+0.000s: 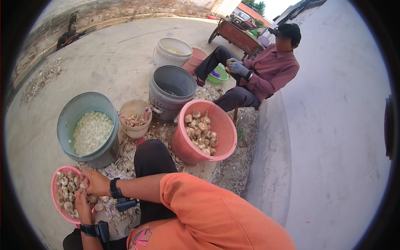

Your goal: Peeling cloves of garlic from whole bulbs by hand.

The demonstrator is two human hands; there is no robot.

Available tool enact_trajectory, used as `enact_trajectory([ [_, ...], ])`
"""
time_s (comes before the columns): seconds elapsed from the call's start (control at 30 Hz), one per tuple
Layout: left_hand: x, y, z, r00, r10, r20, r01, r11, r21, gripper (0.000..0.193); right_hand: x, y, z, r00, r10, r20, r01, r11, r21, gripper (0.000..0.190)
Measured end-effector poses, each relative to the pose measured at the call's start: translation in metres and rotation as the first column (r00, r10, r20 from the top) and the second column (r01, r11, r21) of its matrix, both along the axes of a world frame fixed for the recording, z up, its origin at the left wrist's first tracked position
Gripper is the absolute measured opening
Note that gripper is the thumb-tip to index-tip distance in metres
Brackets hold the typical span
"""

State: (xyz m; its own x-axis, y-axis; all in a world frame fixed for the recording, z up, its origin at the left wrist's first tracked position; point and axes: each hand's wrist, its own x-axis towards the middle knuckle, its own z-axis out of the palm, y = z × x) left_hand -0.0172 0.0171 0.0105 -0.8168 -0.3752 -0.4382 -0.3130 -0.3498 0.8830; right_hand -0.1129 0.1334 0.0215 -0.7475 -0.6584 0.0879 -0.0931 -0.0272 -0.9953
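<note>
My right hand (96, 183) and my left hand (83, 204) meet over the right side of a pink plastic basket (55, 200) full of unpeeled garlic bulbs (69, 189). Their bent fingers come together around a garlic bulb (82, 185), mostly hidden by the fingers. Both wrists carry black straps with small devices. Just beyond the hands stands a grey-green bucket (107, 156), where peeled garlic cloves (93, 132) lie in water. Loose garlic skins (114, 178) cover the ground between the basket and my leg.
A small beige bucket (137, 132) holds cloves; a pink bucket (203, 159) holds garlic bulbs. Behind stand a dark grey bucket (172, 100), a white bucket (172, 57) and a green basin (220, 78). A gloved person (270, 72) sits by the wall (328, 109). Farther off is a cart (239, 36).
</note>
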Motion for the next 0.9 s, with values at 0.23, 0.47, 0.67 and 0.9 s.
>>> enact_trajectory([
  [0.23, 0.002, -0.006, -0.004, 0.994, -0.101, -0.033, 0.097, 0.989, -0.108, 0.024, 0.000, 0.001, 0.006, 0.989, -0.022, -0.143, 0.034, 0.996, 0.084, 0.026],
  [0.47, 0.001, 0.000, 0.002, 0.997, 0.014, 0.071, -0.022, 0.993, 0.115, 0.018, 0.002, -0.004, 0.000, 0.979, 0.021, -0.204, -0.004, 0.997, 0.083, 0.020],
  [0.67, 0.001, -0.015, -0.014, 0.997, 0.000, 0.073, -0.015, 0.980, 0.199, 0.013, 0.004, -0.014, -0.008, 0.967, 0.085, -0.239, -0.056, 0.990, 0.127, 0.017],
  [0.9, -0.010, -0.026, -0.005, 0.988, 0.140, -0.066, -0.118, 0.957, 0.266, 0.019, -0.011, -0.006, 0.001, 0.991, 0.113, 0.072, -0.113, 0.994, -0.015, 0.017],
])
